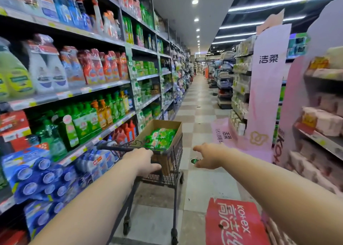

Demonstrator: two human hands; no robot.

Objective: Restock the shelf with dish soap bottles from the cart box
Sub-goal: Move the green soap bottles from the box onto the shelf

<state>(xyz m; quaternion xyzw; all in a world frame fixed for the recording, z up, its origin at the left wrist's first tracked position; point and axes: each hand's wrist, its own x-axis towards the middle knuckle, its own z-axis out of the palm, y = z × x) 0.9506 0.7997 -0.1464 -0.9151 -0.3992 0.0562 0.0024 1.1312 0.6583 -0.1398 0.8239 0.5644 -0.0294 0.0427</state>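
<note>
Dish soap bottles (160, 138) with green labels lie packed in an open cardboard box (176, 128), which sits in the basket of a small wire cart (177, 153). The cart stands in the aisle just beside the shelf (111, 128), where more green bottles are lined up. The left hand (142, 160) grips the cart's handle (118, 148) with its fingers curled over the bar, while the right hand (207, 156) hangs in the air to the right of the cart, fingers loosely bent and holding nothing.
</note>
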